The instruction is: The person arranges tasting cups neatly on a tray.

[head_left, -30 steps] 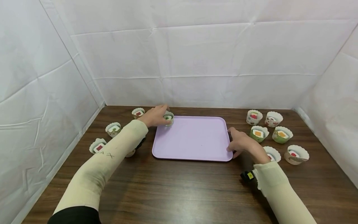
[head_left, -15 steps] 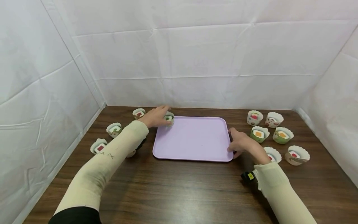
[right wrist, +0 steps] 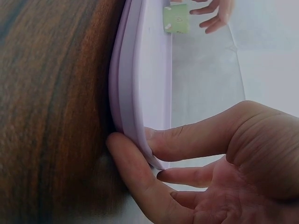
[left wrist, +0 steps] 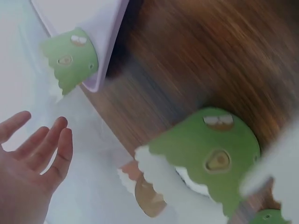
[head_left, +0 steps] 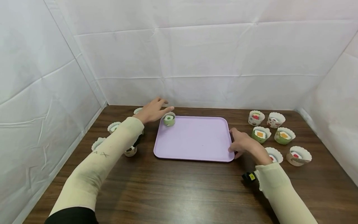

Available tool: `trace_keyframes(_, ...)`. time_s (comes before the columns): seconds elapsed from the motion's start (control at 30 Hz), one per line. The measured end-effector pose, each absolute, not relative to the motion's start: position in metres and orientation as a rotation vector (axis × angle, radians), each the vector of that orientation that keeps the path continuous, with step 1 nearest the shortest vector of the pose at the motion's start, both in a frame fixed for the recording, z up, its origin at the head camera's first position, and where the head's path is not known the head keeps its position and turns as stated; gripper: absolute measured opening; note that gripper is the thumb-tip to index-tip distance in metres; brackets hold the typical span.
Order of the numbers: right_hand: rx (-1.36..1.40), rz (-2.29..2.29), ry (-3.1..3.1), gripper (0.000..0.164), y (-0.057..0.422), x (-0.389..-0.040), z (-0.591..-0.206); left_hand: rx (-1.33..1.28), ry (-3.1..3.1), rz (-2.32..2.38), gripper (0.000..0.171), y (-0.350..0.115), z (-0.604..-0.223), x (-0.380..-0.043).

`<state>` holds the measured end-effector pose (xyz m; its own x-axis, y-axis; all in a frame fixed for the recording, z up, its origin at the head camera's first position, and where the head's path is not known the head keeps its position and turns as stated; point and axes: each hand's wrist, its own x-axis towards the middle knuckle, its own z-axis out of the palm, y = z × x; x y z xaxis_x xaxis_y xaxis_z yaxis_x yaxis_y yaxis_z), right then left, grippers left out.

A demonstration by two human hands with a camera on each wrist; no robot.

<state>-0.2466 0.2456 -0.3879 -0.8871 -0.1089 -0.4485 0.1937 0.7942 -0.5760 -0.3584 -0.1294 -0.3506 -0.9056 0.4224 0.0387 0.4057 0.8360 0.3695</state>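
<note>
A green scalloped paper baking cup [head_left: 169, 120] stands upright in the back left corner of the lilac tray [head_left: 193, 140]. Inside it sits a white round piece with a green centre. My left hand [head_left: 153, 110] is just left of this cup, fingers spread and holding nothing; the left wrist view shows a gap between its fingertips [left wrist: 63, 123] and the cup. At the tray's right end, my right hand [head_left: 242, 143] pinches the rim, thumb [right wrist: 177, 142] on the inner side and index finger [right wrist: 135, 170] below it in the right wrist view.
Several paper cups with white pieces with coloured centres stand right of the tray, such as a green cup [head_left: 284, 136] and a white cup [head_left: 275, 120]. More stand at the left, partly behind my left arm, including a beige cup [head_left: 130, 151]. A white cloth wall [head_left: 195, 62] rises behind.
My left hand has let go of the green baking cup and drawn back to the upper left, fingers spreading. The cup stays on the tray's corner. The right hand keeps its hold on the rim.
</note>
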Motion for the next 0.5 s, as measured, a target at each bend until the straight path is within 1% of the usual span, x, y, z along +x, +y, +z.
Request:
trace_keyframes(0.17, 0.043, -0.88, 2.524, 0.091, 0.246, -0.246, -0.388, 0.656, 3.007, 0.626, 0.067, -0.142, -0.349, -0.357)
trace_keyframes(0.3, 0.046, -0.87, 2.532, 0.091, 0.246, -0.246, -0.388, 0.63, 3.038, 0.641, 0.068, -0.155, -0.352, -0.361)
trace_keyframes(0.5, 0.042, -0.859, 2.538, 0.09, 0.247, -0.246, -0.387, 0.55, 3.06, 0.674, 0.063, -0.171, -0.353, -0.365)
